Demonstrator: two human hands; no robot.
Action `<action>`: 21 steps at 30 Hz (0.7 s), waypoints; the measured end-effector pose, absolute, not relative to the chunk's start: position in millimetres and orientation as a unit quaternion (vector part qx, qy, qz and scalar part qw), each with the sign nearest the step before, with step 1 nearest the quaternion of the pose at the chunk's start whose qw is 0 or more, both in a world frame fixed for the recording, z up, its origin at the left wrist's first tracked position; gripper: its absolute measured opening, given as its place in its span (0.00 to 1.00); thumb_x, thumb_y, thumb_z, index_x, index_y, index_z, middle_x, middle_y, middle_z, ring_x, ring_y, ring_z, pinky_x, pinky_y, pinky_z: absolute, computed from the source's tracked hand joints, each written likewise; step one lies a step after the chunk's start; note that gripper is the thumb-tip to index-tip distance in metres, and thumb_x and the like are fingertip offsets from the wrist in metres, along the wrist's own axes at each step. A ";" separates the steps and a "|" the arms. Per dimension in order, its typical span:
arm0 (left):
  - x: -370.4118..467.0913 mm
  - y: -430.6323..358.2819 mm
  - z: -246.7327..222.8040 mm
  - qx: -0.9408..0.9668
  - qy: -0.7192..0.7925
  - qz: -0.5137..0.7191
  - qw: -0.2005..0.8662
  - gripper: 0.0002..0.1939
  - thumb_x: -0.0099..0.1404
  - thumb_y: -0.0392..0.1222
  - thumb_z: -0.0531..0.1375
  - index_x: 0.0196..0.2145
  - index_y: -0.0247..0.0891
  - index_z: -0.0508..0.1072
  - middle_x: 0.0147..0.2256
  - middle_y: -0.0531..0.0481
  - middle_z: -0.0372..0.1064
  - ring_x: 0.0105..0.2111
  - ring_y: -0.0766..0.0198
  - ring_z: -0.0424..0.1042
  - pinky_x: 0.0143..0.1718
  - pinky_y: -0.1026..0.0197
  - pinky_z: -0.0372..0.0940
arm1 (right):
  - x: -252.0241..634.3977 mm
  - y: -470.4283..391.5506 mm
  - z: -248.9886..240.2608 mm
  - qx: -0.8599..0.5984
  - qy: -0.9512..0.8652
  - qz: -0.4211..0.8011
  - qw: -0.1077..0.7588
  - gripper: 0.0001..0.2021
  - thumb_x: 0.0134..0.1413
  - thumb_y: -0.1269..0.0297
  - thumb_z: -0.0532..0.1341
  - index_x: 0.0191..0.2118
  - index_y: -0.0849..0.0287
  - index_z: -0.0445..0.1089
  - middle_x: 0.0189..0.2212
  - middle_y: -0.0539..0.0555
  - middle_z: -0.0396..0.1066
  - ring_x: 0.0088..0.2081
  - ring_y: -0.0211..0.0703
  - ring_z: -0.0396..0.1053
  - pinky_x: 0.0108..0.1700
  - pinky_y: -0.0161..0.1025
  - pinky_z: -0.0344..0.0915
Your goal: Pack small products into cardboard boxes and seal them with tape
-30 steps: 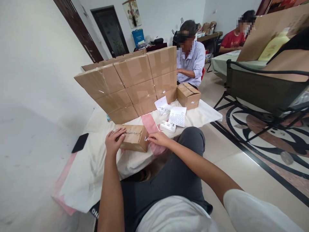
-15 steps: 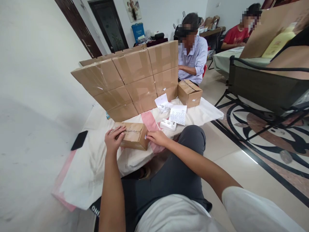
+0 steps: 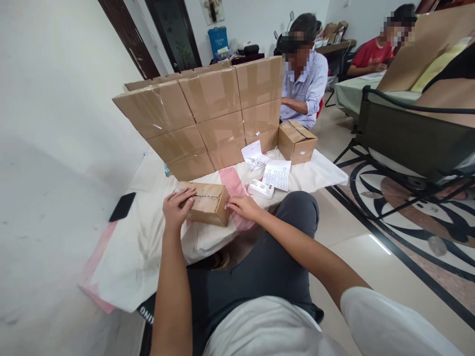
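Observation:
A small brown cardboard box lies on the cloth-covered table, its top flaps meeting in a rough, ragged seam. My left hand rests over the box's left end, fingers stretched out on the top. At the right end face, my right hand has its fingertips pinched together at a small white sticker. The fingers partly hide this sticker, and whether it is fully stuck to the box I cannot tell. Close to my right hand is a white plastic device. A printed white sheet lies just behind it.
A tall cardboard partition stands behind the box. Another taped box sits at the right, near a seated person. A folded paper with small bits lies mid-table. A black phone is at the left edge.
The camera view has shifted slightly, so the background sits a little further right. Both hands keep their places on the box, the right fingertips still at the white sticker.

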State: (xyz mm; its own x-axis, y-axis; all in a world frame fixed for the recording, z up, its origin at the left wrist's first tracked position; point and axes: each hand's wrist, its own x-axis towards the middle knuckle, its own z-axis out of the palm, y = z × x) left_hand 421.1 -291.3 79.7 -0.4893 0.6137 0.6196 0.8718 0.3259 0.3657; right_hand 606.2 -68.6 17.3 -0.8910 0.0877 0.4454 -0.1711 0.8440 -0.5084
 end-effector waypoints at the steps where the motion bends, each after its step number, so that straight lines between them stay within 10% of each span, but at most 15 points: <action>1: 421.5 -290.9 80.0 -0.465 -0.794 -0.345 0.187 0.14 0.69 0.52 0.55 0.43 0.50 0.80 0.50 0.55 0.78 0.56 0.58 0.74 0.59 0.49 0.59 | 607.3 -68.3 17.7 0.022 -0.930 0.280 0.236 0.10 0.69 0.61 0.58 0.39 0.58 0.74 0.39 0.54 0.78 0.39 0.41 0.73 0.39 0.34 0.59; 21: 422.9 -291.0 76.9 -0.451 -0.792 -0.361 0.198 0.14 0.70 0.50 0.55 0.43 0.51 0.80 0.49 0.56 0.78 0.55 0.58 0.74 0.59 0.50 0.57 | 612.5 -67.5 23.5 0.046 -0.938 0.278 0.202 0.12 0.71 0.59 0.56 0.39 0.58 0.74 0.38 0.54 0.77 0.39 0.42 0.73 0.41 0.35 0.60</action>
State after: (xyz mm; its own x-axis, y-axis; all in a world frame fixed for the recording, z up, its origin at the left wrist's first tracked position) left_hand 422.9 -291.0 76.9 -0.5146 0.5713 0.6395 0.8574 0.3319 0.3934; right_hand 612.5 -67.5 23.5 -0.9144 0.0270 0.4039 -0.1978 0.8408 -0.5039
